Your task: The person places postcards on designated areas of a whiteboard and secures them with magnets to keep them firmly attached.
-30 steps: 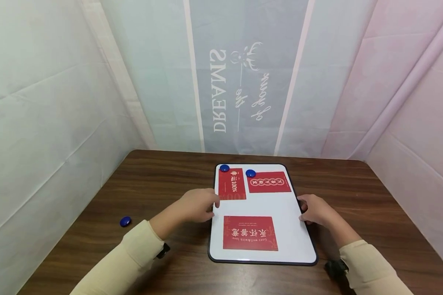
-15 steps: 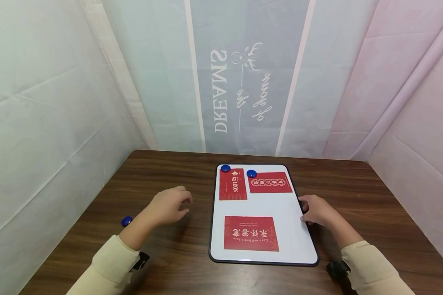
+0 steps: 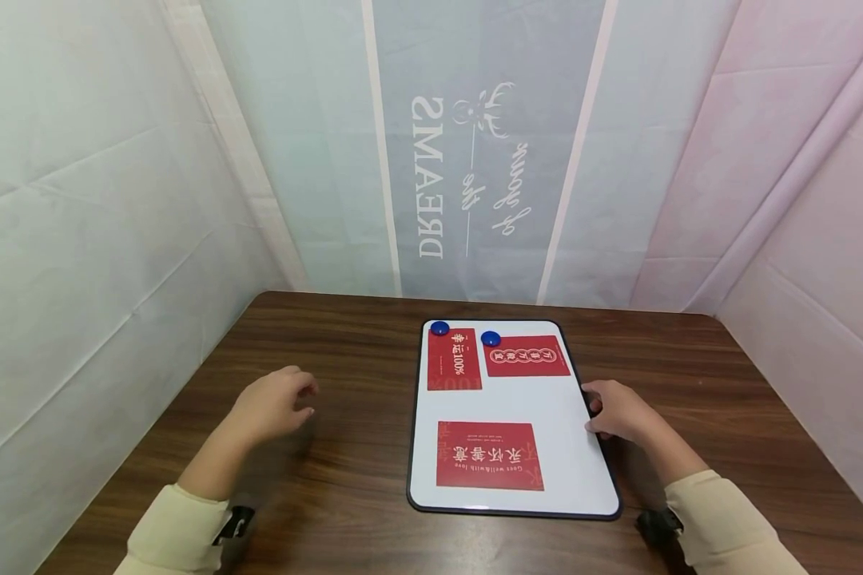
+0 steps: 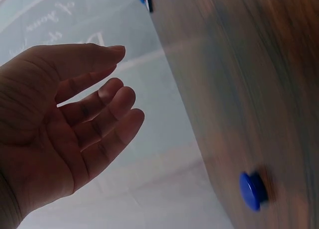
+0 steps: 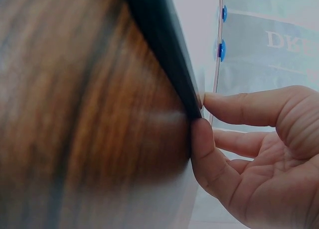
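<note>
A whiteboard (image 3: 499,403) with a black rim lies on the table. My right hand (image 3: 620,411) pinches its right edge; in the right wrist view the thumb (image 5: 244,108) is on the white face and a finger is against the black rim. My left hand (image 3: 272,403) hovers left of the board, fingers loosely bent, holding nothing. A blue round magnet (image 4: 253,190) on the table shows in the left wrist view; in the head view the left arm hides it. Two more blue magnets, one left (image 3: 439,328) and one right (image 3: 491,339), sit at the tops of two red cards.
On the board are an upper left red card (image 3: 453,363), an upper right red card (image 3: 535,363) and a lower red card (image 3: 489,459). The wood-grain table (image 3: 359,511) meets a grey printed cloth (image 3: 345,200) at the back, with pale cloth walls on both sides.
My left hand has left the board's left edge and moved left across the table, its arm now covering the loose magnet in the head view. The right hand keeps its hold.
</note>
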### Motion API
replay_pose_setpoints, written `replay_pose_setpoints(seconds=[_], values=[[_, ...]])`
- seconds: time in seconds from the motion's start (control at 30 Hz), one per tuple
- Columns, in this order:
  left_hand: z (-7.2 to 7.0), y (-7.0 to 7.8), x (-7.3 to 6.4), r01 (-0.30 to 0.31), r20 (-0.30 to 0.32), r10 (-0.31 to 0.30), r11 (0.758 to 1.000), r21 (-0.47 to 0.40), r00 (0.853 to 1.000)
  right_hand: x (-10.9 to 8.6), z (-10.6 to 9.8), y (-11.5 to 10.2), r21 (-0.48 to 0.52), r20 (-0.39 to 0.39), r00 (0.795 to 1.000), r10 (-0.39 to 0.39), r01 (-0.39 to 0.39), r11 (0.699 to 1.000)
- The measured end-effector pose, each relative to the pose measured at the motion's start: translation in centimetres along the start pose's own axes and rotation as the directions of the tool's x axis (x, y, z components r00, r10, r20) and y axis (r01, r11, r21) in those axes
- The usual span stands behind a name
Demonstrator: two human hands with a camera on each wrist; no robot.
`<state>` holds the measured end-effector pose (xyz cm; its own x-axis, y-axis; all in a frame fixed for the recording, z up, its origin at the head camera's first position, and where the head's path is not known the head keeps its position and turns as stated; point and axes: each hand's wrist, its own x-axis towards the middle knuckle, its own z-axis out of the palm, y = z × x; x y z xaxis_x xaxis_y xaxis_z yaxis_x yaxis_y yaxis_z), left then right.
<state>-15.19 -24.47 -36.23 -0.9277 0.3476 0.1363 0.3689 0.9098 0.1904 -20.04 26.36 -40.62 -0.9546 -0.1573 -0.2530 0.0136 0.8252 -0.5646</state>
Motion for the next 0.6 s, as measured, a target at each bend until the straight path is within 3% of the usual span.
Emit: replay_pose_setpoints(seconds=[0.2,0.6], values=[[-0.4,-1.6,-1.4,0.054,0.004,-0.054,0.998,-0.02,0.999,0.0,0.0,-0.1,-0.004,0.004,1.0,0.009,-0.009,1.0],[-0.5,-4.8,-3.0,0.132,0.141,-0.121,0.989,-0.067,0.983,0.0,0.0,-0.2,-0.017,0.003,1.0,0.016,-0.016,1.0]])
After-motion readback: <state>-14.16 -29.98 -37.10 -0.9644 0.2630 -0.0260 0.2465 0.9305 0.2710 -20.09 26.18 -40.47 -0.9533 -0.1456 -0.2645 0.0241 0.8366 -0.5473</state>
